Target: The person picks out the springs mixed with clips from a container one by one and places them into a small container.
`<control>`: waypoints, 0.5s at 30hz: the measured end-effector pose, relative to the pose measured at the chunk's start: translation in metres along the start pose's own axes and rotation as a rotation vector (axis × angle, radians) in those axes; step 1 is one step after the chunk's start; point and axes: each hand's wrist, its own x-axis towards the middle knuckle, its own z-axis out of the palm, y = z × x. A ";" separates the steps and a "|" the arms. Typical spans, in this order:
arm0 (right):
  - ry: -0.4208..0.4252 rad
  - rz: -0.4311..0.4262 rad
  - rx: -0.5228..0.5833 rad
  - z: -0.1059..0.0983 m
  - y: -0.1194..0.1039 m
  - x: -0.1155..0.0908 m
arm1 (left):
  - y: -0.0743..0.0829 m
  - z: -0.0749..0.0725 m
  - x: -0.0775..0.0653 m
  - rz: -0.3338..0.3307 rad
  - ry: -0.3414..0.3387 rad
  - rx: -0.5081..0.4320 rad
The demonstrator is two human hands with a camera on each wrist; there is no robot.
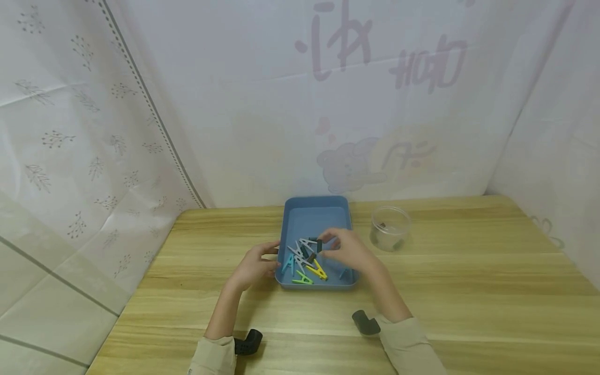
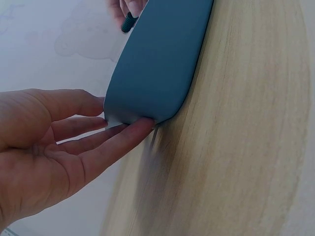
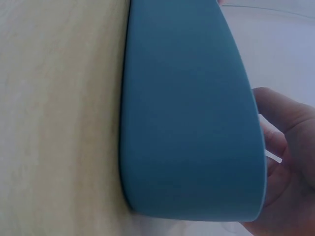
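A blue tray (image 1: 316, 216) stands on the table, with grey, yellow, green and light blue clothespins in its near half. Several small dark pieces lie among the clothespins. My left hand (image 1: 253, 266) rests on the tray's left side; in the left wrist view its extended fingers (image 2: 118, 142) touch the outer wall at a corner. Over the tray, my right hand (image 1: 346, 249) pinches a small dark ribbed piece (image 1: 320, 245) between thumb and fingers. That piece shows dark green in the left wrist view. The tray wall hides the right fingertips in the right wrist view.
A clear round tub (image 1: 390, 229) with a few dark pieces inside stands right of the tray. The wooden table (image 1: 469, 291) meets a printed white curtain (image 1: 262, 130) at the back. Each wrist carries a black mount, the left one (image 1: 248, 342) close above the table.
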 end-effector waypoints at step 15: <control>0.029 0.014 0.000 -0.003 -0.005 -0.001 | 0.000 -0.001 0.000 0.006 -0.014 -0.006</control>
